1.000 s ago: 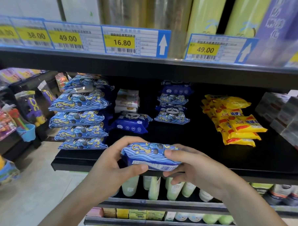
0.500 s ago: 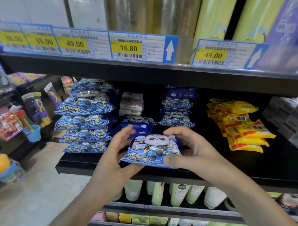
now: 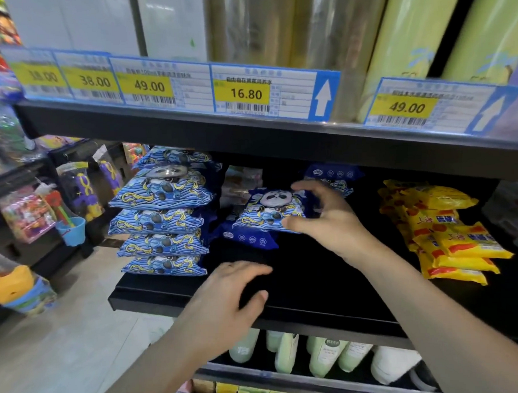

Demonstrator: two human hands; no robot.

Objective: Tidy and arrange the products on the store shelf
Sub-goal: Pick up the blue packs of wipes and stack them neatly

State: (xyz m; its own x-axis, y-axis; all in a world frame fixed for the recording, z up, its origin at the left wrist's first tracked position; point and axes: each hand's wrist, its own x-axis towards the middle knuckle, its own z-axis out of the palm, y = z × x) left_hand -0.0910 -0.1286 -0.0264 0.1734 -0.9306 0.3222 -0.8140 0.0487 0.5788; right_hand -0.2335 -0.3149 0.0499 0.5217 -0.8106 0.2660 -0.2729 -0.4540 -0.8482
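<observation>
My right hand (image 3: pixel 327 220) pinches the blue panda pack (image 3: pixel 270 212), thumb at its front edge, fingers over its far right corner. The pack sits on a dark blue pack (image 3: pixel 247 237) directly beneath my grip. Stack of blue wave packs (image 3: pixel 160 218) just left of it, yellow packs (image 3: pixel 449 232) well right. My left hand (image 3: pixel 226 298) is released, fingers relaxed, hovering over the black shelf (image 3: pixel 315 283) in front of the grip.

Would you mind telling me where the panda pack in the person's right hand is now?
In the head view it sits mid-shelf: the panda pack, gripped by the right hand, rests on a dark blue pack, right of the tall blue stack.
</observation>
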